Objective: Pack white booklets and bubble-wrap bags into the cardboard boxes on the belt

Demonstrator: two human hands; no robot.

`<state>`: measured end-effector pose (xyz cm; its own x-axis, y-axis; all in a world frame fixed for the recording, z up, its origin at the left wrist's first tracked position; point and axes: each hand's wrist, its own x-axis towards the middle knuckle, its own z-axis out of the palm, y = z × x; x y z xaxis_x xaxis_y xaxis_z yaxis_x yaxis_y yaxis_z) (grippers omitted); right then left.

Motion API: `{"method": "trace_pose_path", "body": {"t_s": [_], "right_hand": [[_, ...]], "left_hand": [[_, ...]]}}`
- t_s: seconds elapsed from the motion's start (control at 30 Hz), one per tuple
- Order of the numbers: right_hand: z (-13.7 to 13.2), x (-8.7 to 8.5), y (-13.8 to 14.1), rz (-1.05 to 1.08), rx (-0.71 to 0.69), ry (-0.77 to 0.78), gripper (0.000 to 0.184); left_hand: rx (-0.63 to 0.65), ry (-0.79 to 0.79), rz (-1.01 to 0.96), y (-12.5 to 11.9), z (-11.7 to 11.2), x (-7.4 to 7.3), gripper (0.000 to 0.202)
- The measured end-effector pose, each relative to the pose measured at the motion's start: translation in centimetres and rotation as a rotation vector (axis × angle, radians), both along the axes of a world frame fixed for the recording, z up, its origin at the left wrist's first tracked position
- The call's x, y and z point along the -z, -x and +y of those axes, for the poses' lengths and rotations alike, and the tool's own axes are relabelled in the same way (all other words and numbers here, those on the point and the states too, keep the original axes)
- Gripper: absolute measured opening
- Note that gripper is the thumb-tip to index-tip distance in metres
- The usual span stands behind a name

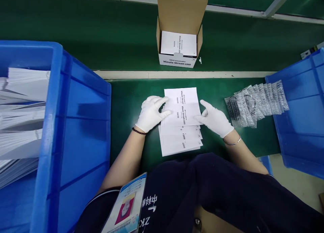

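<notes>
White printed instruction leaflets (pixel 181 138) lie in a staggered, overlapping stack on the green bench in front of me. My left hand (pixel 153 113), in a white glove, grips the left edge of the upper leaflets, thumb and forefinger over the paper. At the right edge, my gloved right hand (pixel 214 119) has its thumb on the paper and its forefinger beside the edge. It holds the upper leaflets from that side; its other fingers are partly hidden. Text reading "Minute Stream 1000" runs sideways on the top leaflets.
An open cardboard box (pixel 177 60) with more leaflets inside stands behind the stack. Clear bubble-wrap pouches (pixel 258 103) with dark contents lie fanned out at right. A blue crate (pixel 83 125) of white paper bundles (pixel 22 114) is at left. Another blue crate (pixel 298 125) borders the right.
</notes>
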<state>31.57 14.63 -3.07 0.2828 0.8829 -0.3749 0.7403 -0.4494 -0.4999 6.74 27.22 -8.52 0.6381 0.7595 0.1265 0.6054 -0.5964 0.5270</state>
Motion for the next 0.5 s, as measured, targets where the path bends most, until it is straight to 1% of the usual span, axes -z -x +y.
{"method": "trace_pose_path", "body": {"t_s": [0.07,0.13,0.17,0.23,0.3,0.37,0.43,0.47,0.5], "right_hand": [[0.0,-0.1,0.1,0.107,0.071,-0.035,0.084],[0.0,-0.3,0.0,0.292,0.128,-0.093,0.082],[-0.1,-0.3,-0.1,0.408,0.151,-0.135,0.075],[-0.2,-0.1,-0.5,0.626,0.198,-0.219,0.054],[-0.3,0.3,-0.6,0.753,0.251,-0.291,0.036],[-0.4,0.6,-0.3,0.767,0.290,-0.344,0.031],[-0.3,0.7,0.5,0.726,0.282,-0.372,0.032],[-0.3,0.7,0.8,0.695,0.256,-0.368,0.033],[-0.3,0.5,1.0,0.654,0.218,-0.356,0.033]], "left_hand": [[-0.006,0.015,-0.014,0.0,0.1,0.1,0.058],[-0.018,0.035,-0.079,0.2,0.1,0.3,0.066],[-0.033,0.051,-0.153,0.3,0.1,0.4,0.071],[-0.079,0.110,-0.365,0.4,0.0,0.4,0.081],[-0.106,0.213,-0.580,0.5,-0.2,0.1,0.089],[-0.099,0.360,-0.707,0.2,-0.6,-0.4,0.097],[-0.082,0.509,-0.738,-0.2,-1.2,-1.0,0.102],[-0.095,0.564,-0.730,-0.4,-1.5,-1.3,0.098],[-0.130,0.600,-0.718,-0.5,-1.7,-1.4,0.089]]}}
